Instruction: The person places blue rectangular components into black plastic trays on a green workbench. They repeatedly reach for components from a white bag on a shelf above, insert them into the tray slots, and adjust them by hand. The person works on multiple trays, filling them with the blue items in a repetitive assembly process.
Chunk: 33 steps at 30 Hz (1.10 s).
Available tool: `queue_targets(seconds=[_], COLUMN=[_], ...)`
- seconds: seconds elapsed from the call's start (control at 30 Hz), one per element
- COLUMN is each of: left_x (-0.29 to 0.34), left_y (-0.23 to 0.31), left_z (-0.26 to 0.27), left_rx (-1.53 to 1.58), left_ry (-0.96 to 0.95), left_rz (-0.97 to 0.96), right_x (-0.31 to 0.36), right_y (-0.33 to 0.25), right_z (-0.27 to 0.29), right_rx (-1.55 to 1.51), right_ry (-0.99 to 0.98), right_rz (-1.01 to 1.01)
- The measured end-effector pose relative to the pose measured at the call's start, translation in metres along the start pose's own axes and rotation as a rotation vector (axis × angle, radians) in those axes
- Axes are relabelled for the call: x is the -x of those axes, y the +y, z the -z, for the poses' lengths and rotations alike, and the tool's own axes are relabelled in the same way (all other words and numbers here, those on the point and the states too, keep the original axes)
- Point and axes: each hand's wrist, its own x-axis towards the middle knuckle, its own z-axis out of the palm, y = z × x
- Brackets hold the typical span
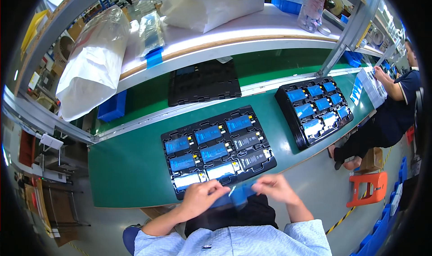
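Between my hands, in front of the near edge of the bench, are blue see-through film pieces, smeared by motion. My left hand pinches the film's left side with thumb and fingertips. The other side is pinched by my right hand. Just beyond them lies a black tray of flat battery packs in rows. Most packs, such as the blue-faced battery pack, have a blue face. Two at the right, including the black battery pack, show a black printed face.
A stack of black trays holding blue-faced packs stands to the right. An unfilled black tray lies behind, under a shelf bearing white bags. At the far right another person handles sheets; an orange stool stands nearby.
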Motion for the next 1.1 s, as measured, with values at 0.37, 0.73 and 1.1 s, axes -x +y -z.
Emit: queue_targets(seconds=[0.37, 0.73, 1.1], left_x=[-0.05, -0.09, -0.091], left_y=[-0.008, -0.031, -0.035], left_z=[0.031, -0.01, -0.012], left_rx=[-0.38, -0.441, -0.439], left_ry=[-0.165, -0.051, -0.04], left_rz=[-0.211, -0.319, -0.333], right_x=[-0.095, -0.115, -0.118], right_y=[-0.014, -0.016, -0.021], right_z=[0.061, 0.05, 0.047], right_rx=[0.136, 0.337, 0.4], right_ry=[0.246, 0.298, 0.293], right_rz=[-0.06, -0.066, -0.082])
